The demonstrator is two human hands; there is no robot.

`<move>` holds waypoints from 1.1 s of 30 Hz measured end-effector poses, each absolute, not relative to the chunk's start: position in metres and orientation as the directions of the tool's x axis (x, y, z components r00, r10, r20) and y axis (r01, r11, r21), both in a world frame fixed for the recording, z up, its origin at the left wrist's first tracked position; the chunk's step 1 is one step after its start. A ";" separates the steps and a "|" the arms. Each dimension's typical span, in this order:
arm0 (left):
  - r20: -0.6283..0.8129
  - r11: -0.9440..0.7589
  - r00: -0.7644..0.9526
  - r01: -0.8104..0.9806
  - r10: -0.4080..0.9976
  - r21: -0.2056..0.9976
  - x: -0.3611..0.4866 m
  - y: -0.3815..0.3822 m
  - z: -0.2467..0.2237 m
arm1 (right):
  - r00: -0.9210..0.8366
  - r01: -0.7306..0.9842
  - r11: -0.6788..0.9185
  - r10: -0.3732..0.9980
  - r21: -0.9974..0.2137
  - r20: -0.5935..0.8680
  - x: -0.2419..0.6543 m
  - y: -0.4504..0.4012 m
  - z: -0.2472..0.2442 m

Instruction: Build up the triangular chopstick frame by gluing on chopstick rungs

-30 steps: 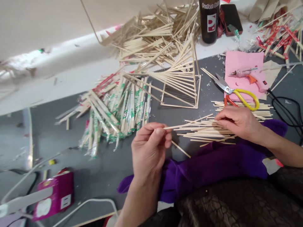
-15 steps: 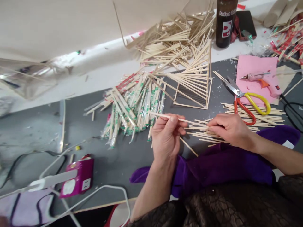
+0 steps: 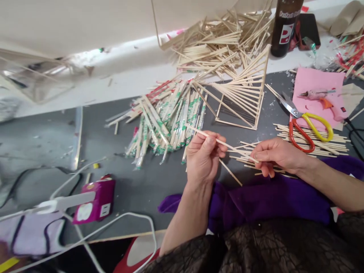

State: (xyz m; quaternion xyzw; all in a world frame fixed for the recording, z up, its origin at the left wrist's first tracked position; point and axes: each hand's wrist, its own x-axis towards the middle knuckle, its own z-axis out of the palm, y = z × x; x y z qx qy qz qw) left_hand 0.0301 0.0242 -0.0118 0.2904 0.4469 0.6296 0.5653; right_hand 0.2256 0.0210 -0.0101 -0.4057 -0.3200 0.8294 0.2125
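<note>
My left hand (image 3: 202,157) pinches a thin wooden chopstick (image 3: 233,148) between thumb and fingers, its far end sticking out to the upper left. The other end of the same chopstick slants down to my right hand (image 3: 280,155), whose thumb and forefinger close on it while the lower fingers curl beneath. Under and behind the hands lie loose chopsticks (image 3: 324,146) on the grey table. One single chopstick (image 3: 231,172) lies slanted just right of my left wrist. Beyond the hands stands a fanned frame (image 3: 241,89) made of joined chopsticks.
Plastic-wrapped chopsticks (image 3: 167,121) lie left of the frame, with a large loose pile (image 3: 216,45) behind. Red-and-yellow-handled scissors (image 3: 297,113) rest beside a glue gun (image 3: 324,94) on pink cloth. A dark bottle (image 3: 286,30) stands at the back. Purple fabric (image 3: 264,203) covers the front edge.
My right hand has shifted and its fingers have loosened below, now gripping the chopstick's end. That chopstick tilts more steeply down to the right. The whole view has moved slightly.
</note>
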 end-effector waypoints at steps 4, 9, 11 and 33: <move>-0.156 0.052 -0.201 -0.444 0.967 0.894 0.029 0.024 -0.015 | -0.596 -0.067 -0.714 0.589 -0.697 -0.546 0.224 0.022 -0.010; -0.212 0.080 -0.259 -0.440 0.942 0.894 0.026 0.026 -0.020 | -0.575 -0.048 -0.687 0.613 -0.725 -0.543 0.224 0.025 -0.009; -0.211 0.076 -0.265 -0.441 0.941 0.894 0.025 0.027 -0.021 | -0.559 -0.031 -0.660 0.634 -0.750 -0.534 0.223 0.025 -0.011; -0.176 0.072 -0.188 -0.459 0.966 0.885 0.033 0.018 -0.019 | -0.537 0.326 -0.360 0.691 -0.874 -0.485 0.222 0.020 -0.011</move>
